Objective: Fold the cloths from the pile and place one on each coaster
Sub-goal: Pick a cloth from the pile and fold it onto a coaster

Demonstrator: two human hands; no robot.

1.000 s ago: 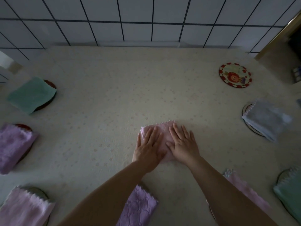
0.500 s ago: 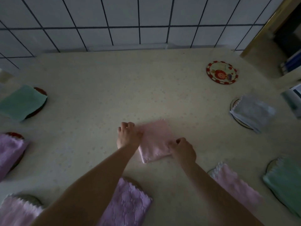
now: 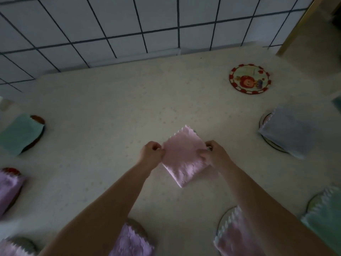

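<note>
A folded pink cloth [image 3: 184,156] with a zigzag edge is held over the middle of the table, turned like a diamond. My left hand [image 3: 151,154] pinches its left corner and my right hand [image 3: 215,154] pinches its right corner. A round coaster [image 3: 250,81] with a red border and a cartoon picture lies bare at the far right. The other coasters around the table each carry a folded cloth: green [image 3: 18,133], purple [image 3: 9,189], grey [image 3: 289,130], and more along the near edge.
A white tiled wall [image 3: 147,24] runs along the table's far edge. The pale speckled table [image 3: 110,108] stretches between the coasters. A wooden door frame [image 3: 302,21] stands at the top right. More covered coasters sit near my forearms [image 3: 132,241].
Both hands went from pressing flat on the cloth to pinching its opposite corners. The cloth has come up off the table and moved slightly right and away.
</note>
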